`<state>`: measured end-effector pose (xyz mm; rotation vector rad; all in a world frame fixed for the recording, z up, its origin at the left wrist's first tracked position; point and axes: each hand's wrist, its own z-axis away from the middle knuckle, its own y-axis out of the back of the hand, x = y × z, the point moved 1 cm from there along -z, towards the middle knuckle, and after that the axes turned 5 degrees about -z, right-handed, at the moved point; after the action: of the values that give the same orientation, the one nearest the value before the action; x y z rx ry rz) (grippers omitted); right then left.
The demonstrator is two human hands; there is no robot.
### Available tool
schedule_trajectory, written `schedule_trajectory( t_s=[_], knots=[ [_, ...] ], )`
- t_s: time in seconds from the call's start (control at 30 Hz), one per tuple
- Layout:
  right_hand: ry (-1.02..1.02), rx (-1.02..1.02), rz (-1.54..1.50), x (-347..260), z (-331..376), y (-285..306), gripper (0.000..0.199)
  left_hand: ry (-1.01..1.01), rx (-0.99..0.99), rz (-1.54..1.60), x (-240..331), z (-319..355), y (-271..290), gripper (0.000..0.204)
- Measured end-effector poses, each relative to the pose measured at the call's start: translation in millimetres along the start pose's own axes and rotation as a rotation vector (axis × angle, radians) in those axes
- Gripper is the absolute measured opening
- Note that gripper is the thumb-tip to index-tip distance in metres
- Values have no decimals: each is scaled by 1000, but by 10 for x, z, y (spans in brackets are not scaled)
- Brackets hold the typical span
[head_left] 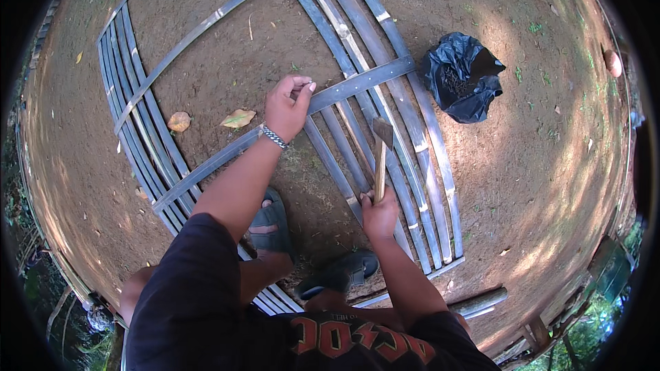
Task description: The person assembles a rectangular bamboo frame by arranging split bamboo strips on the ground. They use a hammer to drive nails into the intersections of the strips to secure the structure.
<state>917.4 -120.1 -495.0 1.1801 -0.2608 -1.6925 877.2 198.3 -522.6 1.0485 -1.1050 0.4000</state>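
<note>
My right hand (379, 214) is wrapped round the pale wooden handle of a hatchet (379, 172), its dark wedge-shaped head pointing away from me over the slats. My left hand (287, 108) is raised at the edge of a flat crosspiece (357, 84), thumb and fingers pinched together. Anything between those fingertips is too small to make out. Small nail-like dots show along the crosspiece. Under it run several long split-bamboo slats (412, 120), spread side by side on the right. Another bundle of slats (130, 89) lies under the crosspieces at the left.
An open black plastic bag (462, 79) with small dark pieces inside sits on the soil right of the frame. A second crosspiece (206, 22) spans the far part. My sandalled feet (271, 223) stand between the slat groups. Dry leaves (238, 118) lie on the ground.
</note>
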Motion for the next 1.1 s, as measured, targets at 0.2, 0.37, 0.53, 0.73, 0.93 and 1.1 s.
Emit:
schedule_trajectory(
  t_s=[0.2,0.37,0.53,0.73,0.93,1.1],
  knots=[
    [-9,10,8,-110,13,46,33,-175,-20,-75,-71,-46,-58,13],
    [-20,-7,-25,-121,4,72,32,-182,-67,-57,-38,-29,-49,10],
    [1,43,-198,-261,-38,68,32,-276,-153,-82,-72,-71,-72,8],
    [55,39,-358,-1179,-666,-69,35,-333,-196,-93,-86,-91,17,14],
    [73,-22,-418,-1374,-976,-217,35,-365,-209,-52,-66,-100,23,12],
    [19,-57,-507,-1461,-1112,-238,36,-319,-216,-43,-73,-98,15,12]
  ],
)
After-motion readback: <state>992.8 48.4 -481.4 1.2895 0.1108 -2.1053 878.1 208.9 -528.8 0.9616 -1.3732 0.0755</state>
